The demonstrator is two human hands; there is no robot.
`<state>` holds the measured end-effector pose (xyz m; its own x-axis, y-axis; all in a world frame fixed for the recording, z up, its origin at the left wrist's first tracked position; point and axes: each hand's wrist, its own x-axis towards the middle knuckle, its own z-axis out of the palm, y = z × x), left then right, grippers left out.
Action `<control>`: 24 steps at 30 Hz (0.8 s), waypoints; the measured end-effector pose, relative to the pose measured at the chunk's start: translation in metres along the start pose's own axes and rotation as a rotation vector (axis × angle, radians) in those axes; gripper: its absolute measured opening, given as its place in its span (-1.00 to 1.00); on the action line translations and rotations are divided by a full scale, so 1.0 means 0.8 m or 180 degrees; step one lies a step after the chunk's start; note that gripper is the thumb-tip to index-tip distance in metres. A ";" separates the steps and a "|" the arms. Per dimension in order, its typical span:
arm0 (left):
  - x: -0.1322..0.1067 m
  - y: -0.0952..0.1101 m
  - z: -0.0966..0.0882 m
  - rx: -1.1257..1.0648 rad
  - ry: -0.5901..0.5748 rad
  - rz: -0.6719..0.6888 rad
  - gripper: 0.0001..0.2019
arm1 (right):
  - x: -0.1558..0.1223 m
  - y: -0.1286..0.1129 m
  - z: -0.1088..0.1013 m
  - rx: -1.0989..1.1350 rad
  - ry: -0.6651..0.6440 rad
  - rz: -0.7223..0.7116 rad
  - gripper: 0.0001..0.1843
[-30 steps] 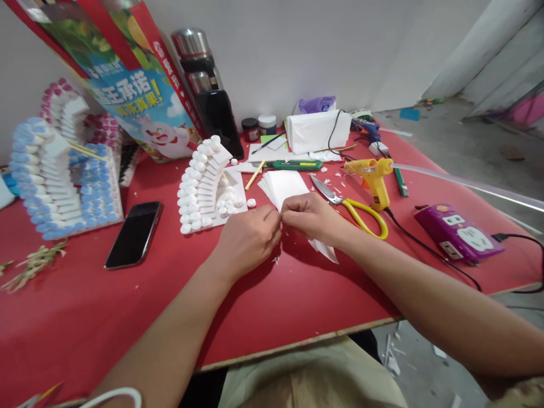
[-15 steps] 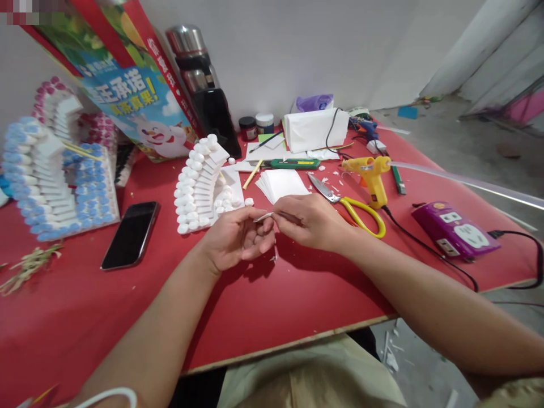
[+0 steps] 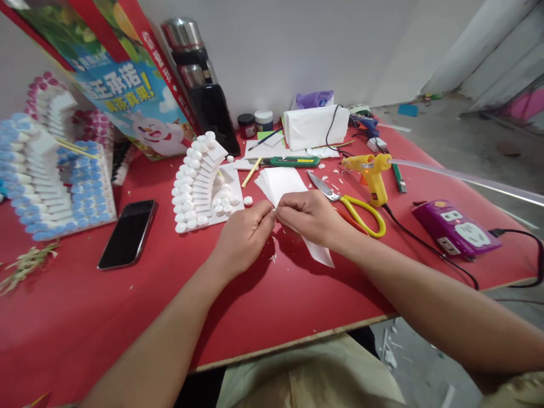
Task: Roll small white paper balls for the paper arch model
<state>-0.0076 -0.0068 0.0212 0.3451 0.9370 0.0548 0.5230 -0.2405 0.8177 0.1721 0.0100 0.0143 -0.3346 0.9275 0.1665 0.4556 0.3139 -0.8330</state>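
Observation:
Above the middle of the red table, my left hand (image 3: 246, 235) and my right hand (image 3: 308, 218) meet fingertip to fingertip, both pinched closed. A speck of white shows between the fingertips. From beneath my right hand a white paper strip (image 3: 319, 253) slants down towards the table edge; its upper part is hidden by the fingers. Just beyond the hands lies a fanned stack of white paper (image 3: 283, 182). Left of it stands a curved white model (image 3: 198, 184) of stacked folded pieces and rounded white tips. Yellow-handled scissors (image 3: 361, 214) lie beside my right wrist.
A yellow glue gun (image 3: 370, 173) and a purple power socket (image 3: 457, 229) sit at right, with trailing cords. A green cutter (image 3: 293, 162) lies behind the paper. At left are a phone (image 3: 127, 234), a blue-and-white model (image 3: 55, 178) and a carton (image 3: 140, 85).
My left hand has turned from palm-up with curled fingers to knuckles-up and pinching. The white paper strip now shows below my right hand. The view has shifted slightly.

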 end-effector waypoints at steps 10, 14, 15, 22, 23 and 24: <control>0.003 -0.008 -0.001 0.0887 0.0164 0.0291 -0.68 | 0.000 0.006 0.010 -0.0190 0.0113 -0.0181 -0.69; 0.004 -0.011 -0.005 0.1421 0.0140 0.0730 -0.70 | 0.004 -0.001 0.003 0.0855 -0.0238 0.0630 -0.78; 0.004 -0.012 -0.005 0.1622 0.0151 0.0818 -0.70 | 0.005 -0.001 0.003 0.0938 -0.0262 0.0700 -0.80; 0.003 -0.014 0.002 0.2731 0.0257 0.0879 -0.75 | 0.001 0.012 0.016 -0.0078 0.0095 -0.0047 -0.69; 0.002 -0.014 0.003 0.2830 0.0277 0.0890 -0.76 | 0.000 0.013 0.018 -0.0223 0.0124 -0.0135 -0.68; 0.002 -0.014 0.004 0.2919 0.0301 0.0905 -0.77 | 0.000 0.014 0.019 -0.0338 0.0142 -0.0202 -0.68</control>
<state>-0.0105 -0.0033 0.0103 0.5097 0.8200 0.2604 0.8488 -0.5287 0.0033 0.1652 0.0103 -0.0032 -0.3297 0.9124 0.2424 0.5202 0.3898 -0.7599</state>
